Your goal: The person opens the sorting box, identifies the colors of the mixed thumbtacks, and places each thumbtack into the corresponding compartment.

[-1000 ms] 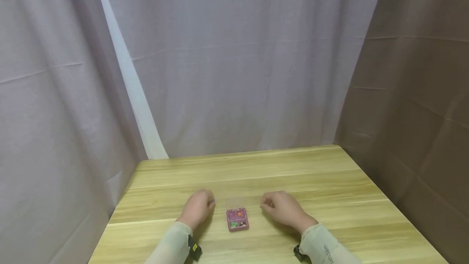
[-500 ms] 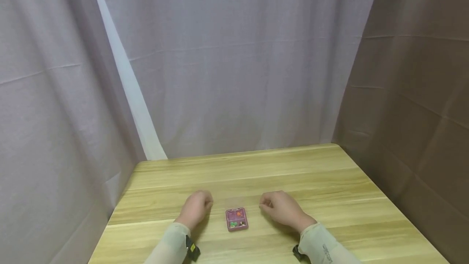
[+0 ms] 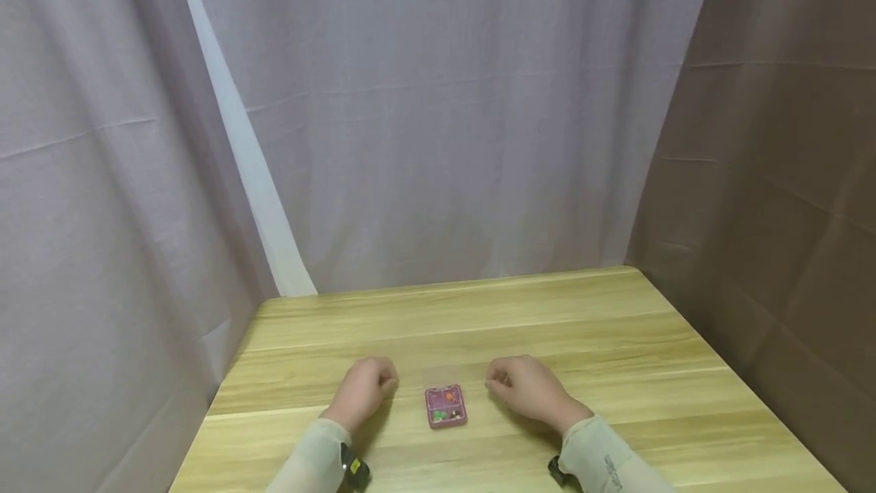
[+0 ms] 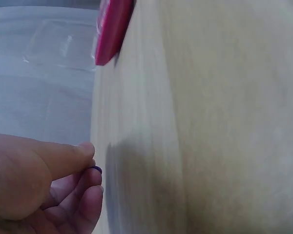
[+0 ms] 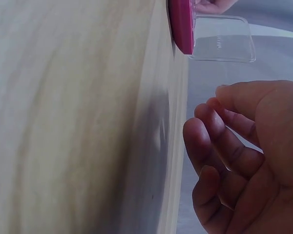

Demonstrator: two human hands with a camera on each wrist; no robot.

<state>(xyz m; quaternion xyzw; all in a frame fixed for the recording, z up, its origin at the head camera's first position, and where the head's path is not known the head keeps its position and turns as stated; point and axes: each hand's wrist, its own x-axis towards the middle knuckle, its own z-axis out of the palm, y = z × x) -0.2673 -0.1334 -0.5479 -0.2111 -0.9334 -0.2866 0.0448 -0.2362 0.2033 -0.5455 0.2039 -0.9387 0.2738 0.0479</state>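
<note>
A small pink pill box [image 3: 446, 418] with a raised clear lid [image 5: 224, 40] lies on the wooden table between my hands. Its compartments show green pieces [image 3: 440, 416] at the front left, dark and whitish pieces [image 3: 455, 415] at the front right and an orange piece [image 3: 449, 396] at the back right. To the left of the box, my left hand [image 3: 361, 390] pinches a tiny dark blue-purple piece [image 4: 96, 168] between thumb and finger; most of it is hidden. My right hand [image 3: 528, 388] is on the other side, fingers loosely curled, with nothing in them.
The light wooden table [image 3: 582, 318] reaches back to a grey curtain [image 3: 445, 135], with more curtain at both sides. Black straps with small devices sit at both wrists; the left one [image 3: 356, 469] bears a yellow mark.
My left hand has drawn slightly left, away from the pill box, and the blue spot at its fingertips no longer shows in the head view. The right hand stays nearly still.
</note>
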